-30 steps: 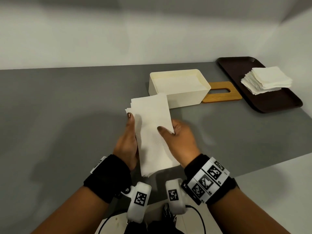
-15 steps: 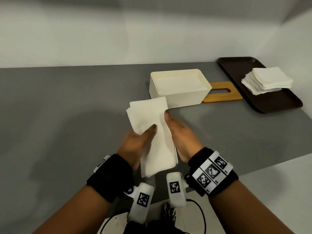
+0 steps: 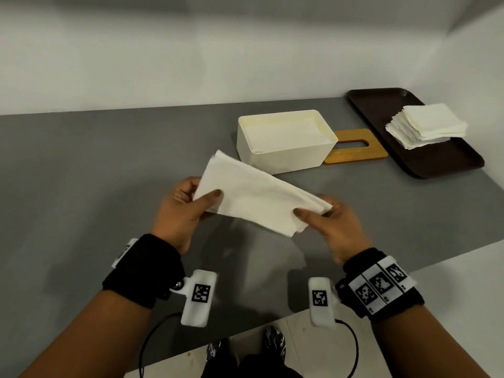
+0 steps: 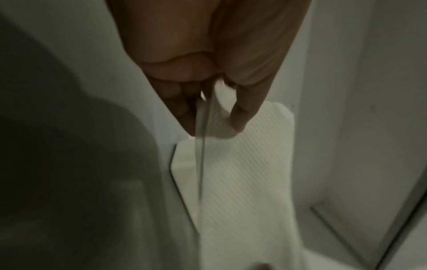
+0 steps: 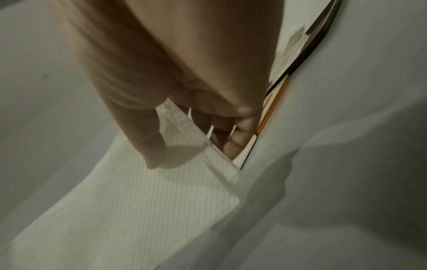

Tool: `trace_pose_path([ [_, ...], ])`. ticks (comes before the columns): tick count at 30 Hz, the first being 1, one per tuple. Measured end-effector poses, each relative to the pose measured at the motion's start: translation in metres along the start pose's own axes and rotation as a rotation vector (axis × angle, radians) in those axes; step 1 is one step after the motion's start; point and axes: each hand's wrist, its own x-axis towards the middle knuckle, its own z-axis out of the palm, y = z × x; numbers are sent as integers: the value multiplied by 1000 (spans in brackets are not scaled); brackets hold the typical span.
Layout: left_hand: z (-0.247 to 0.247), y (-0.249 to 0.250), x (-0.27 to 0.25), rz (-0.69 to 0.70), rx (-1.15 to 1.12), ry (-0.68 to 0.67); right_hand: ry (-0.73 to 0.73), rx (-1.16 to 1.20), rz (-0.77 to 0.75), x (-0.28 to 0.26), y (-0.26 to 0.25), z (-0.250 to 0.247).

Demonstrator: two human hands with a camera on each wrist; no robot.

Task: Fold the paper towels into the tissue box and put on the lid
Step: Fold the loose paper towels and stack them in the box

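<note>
A folded stack of white paper towels (image 3: 256, 196) hangs above the grey table, held lengthwise between both hands. My left hand (image 3: 185, 205) pinches its left end, thumb on top; the left wrist view shows the paper towels (image 4: 245, 182) caught between thumb and fingers. My right hand (image 3: 330, 222) pinches the right end, and in the right wrist view the paper towels (image 5: 143, 201) run out from under the thumb. Just behind stands the open cream tissue box (image 3: 283, 156) with towels inside. The wooden lid (image 3: 354, 150) with a slot lies flat to its right.
A dark brown tray (image 3: 436, 165) at the right back carries a pile of unfolded white towels (image 3: 425, 125). The grey table (image 3: 81, 186) ends near my wrists, with pale floor below. A white wall runs behind the table and along its right side.
The towel stack has turned from pointing away from me to lying crosswise. My hands have moved apart to its two ends and lifted it off the table.
</note>
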Motion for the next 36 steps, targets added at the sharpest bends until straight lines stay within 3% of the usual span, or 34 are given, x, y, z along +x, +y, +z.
trace_pose_path([
  [4, -10, -16, 7, 32, 304, -153, 55, -46, -42, 8, 11, -15],
  [8, -2, -30, 4, 4, 365, -236, 2, -91, 6, 8, 30, -15],
  [21, 35, -38, 13, 35, 522, -151, -41, -176, 53, 21, 37, -24],
  [24, 47, -29, 24, 29, 453, -121, -49, -53, 28, 33, 24, -39],
  [28, 70, -7, 46, 50, 472, -214, -83, 103, 26, 64, -2, -63],
  [33, 99, 21, 91, 93, 531, 54, -180, 90, -52, 130, -40, -88],
  [36, 119, 30, 116, 94, 565, 185, -154, -26, -84, 175, -59, -94],
])
